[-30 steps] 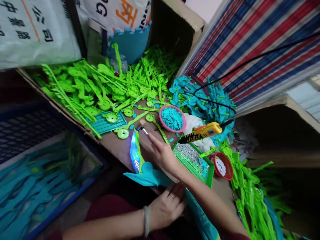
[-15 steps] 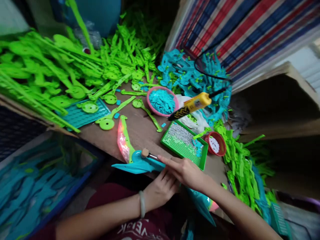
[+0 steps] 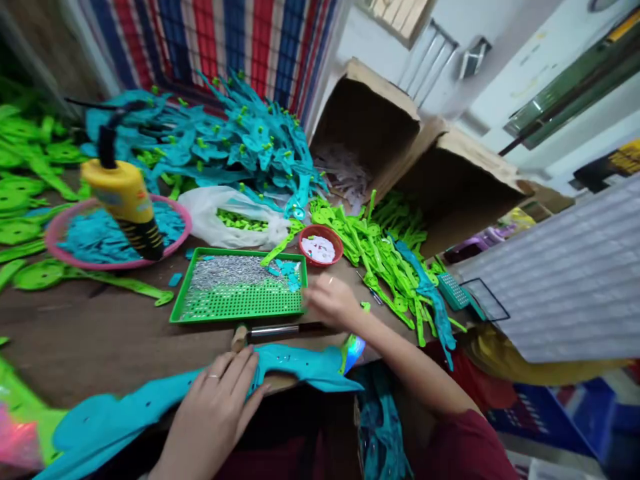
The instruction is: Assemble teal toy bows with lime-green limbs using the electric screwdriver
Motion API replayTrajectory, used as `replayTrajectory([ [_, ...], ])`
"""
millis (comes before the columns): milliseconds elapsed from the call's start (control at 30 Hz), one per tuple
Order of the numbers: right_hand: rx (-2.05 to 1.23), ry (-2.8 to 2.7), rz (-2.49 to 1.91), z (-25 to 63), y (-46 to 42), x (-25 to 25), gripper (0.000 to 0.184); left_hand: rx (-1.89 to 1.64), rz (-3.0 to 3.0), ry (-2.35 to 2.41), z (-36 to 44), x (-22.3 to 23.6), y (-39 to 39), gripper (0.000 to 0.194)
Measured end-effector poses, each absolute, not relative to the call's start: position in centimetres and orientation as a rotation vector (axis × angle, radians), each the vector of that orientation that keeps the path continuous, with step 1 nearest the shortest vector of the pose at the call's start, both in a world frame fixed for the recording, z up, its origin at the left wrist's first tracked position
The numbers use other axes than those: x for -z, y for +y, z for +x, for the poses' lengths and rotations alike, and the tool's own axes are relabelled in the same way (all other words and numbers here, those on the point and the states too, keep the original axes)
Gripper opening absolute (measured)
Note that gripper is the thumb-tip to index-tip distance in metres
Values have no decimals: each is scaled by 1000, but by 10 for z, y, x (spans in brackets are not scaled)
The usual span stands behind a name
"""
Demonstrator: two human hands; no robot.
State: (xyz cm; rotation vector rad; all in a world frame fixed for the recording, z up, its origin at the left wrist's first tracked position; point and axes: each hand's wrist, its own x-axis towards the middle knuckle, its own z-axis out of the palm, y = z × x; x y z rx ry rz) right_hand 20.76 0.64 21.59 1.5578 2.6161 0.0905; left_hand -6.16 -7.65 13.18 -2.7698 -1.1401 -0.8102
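Note:
My left hand (image 3: 215,400) lies over a long blue plastic piece (image 3: 310,363) at the table's front edge, fingers across its top and thumb along its near side. At the piece's left end is a bright green part with a shiny pink panel (image 3: 20,433). Another green part with a shiny blue panel (image 3: 354,353) shows at its right end. A small hammer (image 3: 275,330) with a tan head lies just behind the piece. My right hand (image 3: 333,303) is closed in a pinch by the right edge of a green tray (image 3: 237,313) holding small metal bits; its fingertips are blurred.
A yellow and black power screwdriver (image 3: 123,200) hangs over a pink basin (image 3: 55,233) of small blue pieces. Behind are a white bag (image 3: 200,207), a red bowl (image 3: 320,260) and heaped blue parts (image 3: 240,140). Green parts (image 3: 380,253) and cardboard boxes (image 3: 420,127) stand right.
The view has swung to the right. My right hand has left the hammer, which now lies on the table, and moved to the tray's edge. My hands, together before, are now apart.

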Motion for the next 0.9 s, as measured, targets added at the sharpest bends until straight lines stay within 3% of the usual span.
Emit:
replayTrajectory([
  [100, -92, 2312, 1968, 235, 66, -228, 28, 688, -2816, -1176, -57, -144, -69, 37],
  [167, 41, 2201, 2006, 253, 105, -224, 18, 603, -2820, -1202, -53, -151, -68, 37],
  [367, 345, 2155, 1925, 262, 147, -191, 10, 493, -2741, -1302, -41, -158, -78, 37],
  [533, 413, 2324, 1937, 267, 142, -198, 17, 487, -2823, -1333, -34, -161, -75, 30],
  [700, 492, 2669, 2046, 267, 114, -217, 14, 416, -3010, -1070, -36, -162, -59, 41],
  [900, 655, 2953, 1451, 226, 0, -235, 13, 453, -2928, -1088, -34, -163, -53, 41],
])
